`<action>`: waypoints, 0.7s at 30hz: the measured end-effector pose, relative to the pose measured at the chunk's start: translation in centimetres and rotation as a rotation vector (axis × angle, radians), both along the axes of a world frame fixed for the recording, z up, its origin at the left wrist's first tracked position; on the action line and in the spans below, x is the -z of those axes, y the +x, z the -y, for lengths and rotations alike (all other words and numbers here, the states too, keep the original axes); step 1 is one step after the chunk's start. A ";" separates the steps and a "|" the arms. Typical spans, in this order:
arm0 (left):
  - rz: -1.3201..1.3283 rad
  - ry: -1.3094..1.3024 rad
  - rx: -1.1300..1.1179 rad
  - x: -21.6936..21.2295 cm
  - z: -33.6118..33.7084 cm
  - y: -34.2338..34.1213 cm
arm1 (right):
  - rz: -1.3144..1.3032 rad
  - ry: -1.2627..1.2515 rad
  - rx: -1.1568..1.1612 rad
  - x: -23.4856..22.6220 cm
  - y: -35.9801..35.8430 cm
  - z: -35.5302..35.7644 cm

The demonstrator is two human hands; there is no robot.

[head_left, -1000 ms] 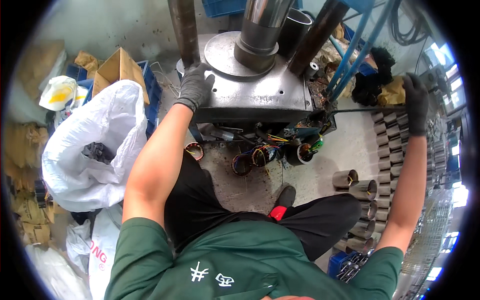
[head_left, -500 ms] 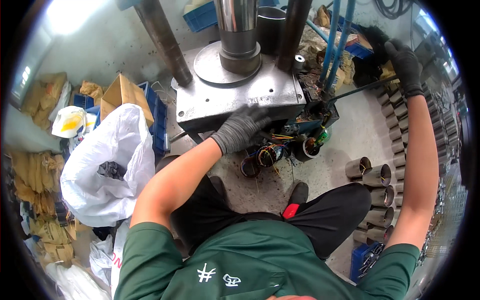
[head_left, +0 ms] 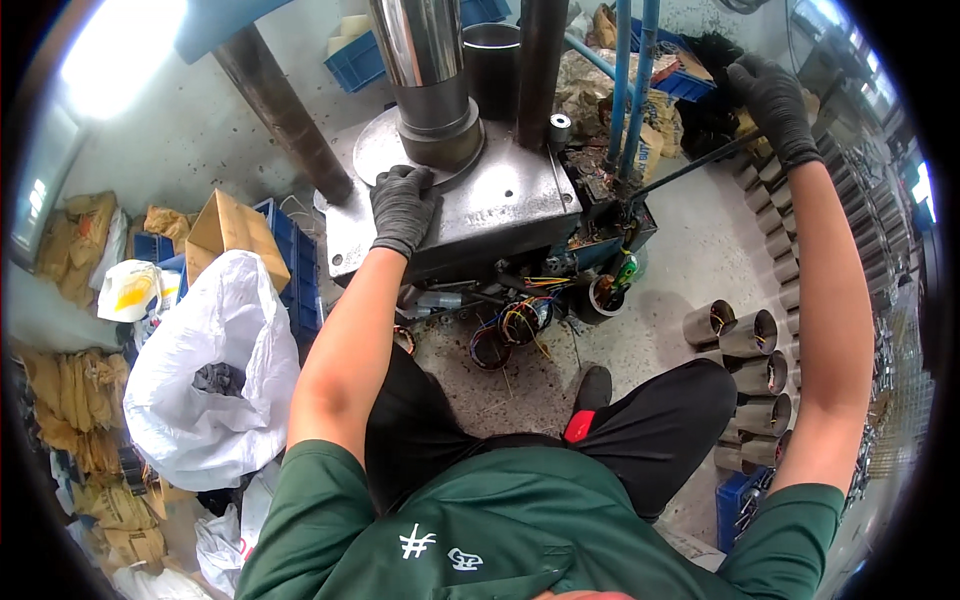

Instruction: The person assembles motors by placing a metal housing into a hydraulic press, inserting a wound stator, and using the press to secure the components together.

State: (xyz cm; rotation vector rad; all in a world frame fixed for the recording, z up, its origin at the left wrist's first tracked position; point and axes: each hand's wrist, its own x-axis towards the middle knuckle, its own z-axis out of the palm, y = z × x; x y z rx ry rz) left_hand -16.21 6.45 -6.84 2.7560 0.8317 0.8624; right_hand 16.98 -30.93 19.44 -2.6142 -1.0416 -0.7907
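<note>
resting flat on the press plate, my left hand sits at upper centre of the frame, gloved fingers spread and holding nothing, fingertips touching the base of the steel ram that stands on the plate.

starting at far left: crumpled brown paper lines the edge, with a white bag beside it, open at the top with something dark inside. above the bag sit a cardboard box and blue crates. a dark column slants up at upper left.

below the plate, at centre, wound coils with coloured wires lie on the floor, just ahead of my shoe.

right of the ram, two blue pipes run up out of the frame. a thin dark lever reaches from the machine up to my right hand at upper right, gloved and closed around the lever's end.

at right, metal cylinders lie in rows on the floor beside my right arm, more of them curving up along the right edge.
</note>
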 end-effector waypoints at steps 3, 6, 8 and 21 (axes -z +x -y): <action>0.002 -0.022 0.005 -0.3 0.4 0.2 | -0.015 -0.006 0.004 -0.1 0.0 0.0; 0.051 -0.006 0.025 0.3 -0.2 0.3 | -0.024 0.015 0.009 -0.2 -0.4 0.0; 0.063 -0.024 0.036 0.6 -0.4 0.4 | -0.017 0.038 -0.015 -0.1 -0.5 0.1; -0.130 -0.157 0.745 -1.1 8.9 2.1 | 0.118 -0.091 -0.051 0.4 -0.3 2.6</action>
